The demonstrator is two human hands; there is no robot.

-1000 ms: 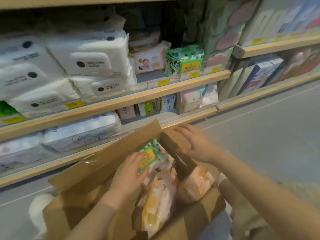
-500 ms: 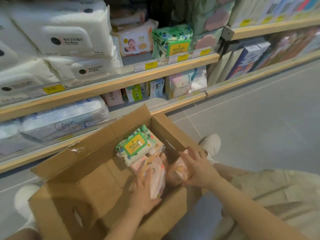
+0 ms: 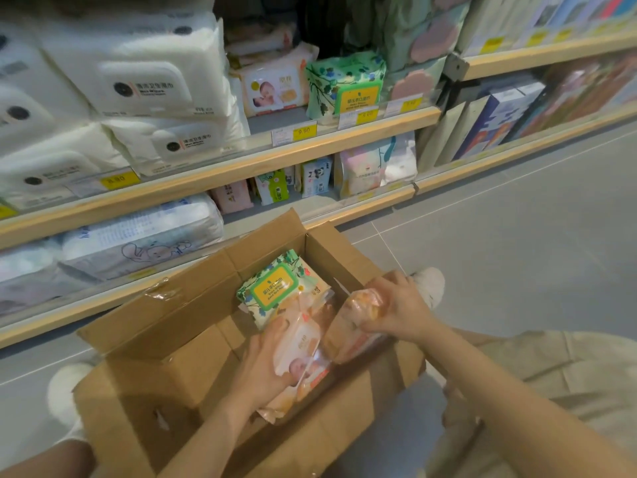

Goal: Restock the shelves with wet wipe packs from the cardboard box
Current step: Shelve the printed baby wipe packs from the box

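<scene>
Item: cardboard box (image 3: 193, 343), flaps open, on the grey floor (image 3: 517, 257) in front of the shelving; I took it as my landmark.

Inside the box, far corner: a green leaf-print wipe pack (image 3: 272, 289) with a yellow label, lying tilted on top of the other packs.

Inside the box, middle: an orange baby-print wipe pack (image 3: 303, 353). My left hand (image 3: 267, 365) was closed on its near edge, fingers curled over the front.

At the box's right wall: a second orange pack (image 3: 358, 322), raised on end. My right hand (image 3: 401, 313) was clamped round it, fingers over the top, thumb at the side. The two hands were apart, each on its own pack.

Beyond the box: the lower wooden shelf (image 3: 220, 175), with white bulk wipe packs (image 3: 138, 81) to the left, a baby-print pack (image 3: 274, 88) and a green pack (image 3: 344, 84) further right, and yellow price tags (image 3: 303, 131) along its front edge.

Right of the box: one pale shoe (image 3: 431, 284).
</scene>
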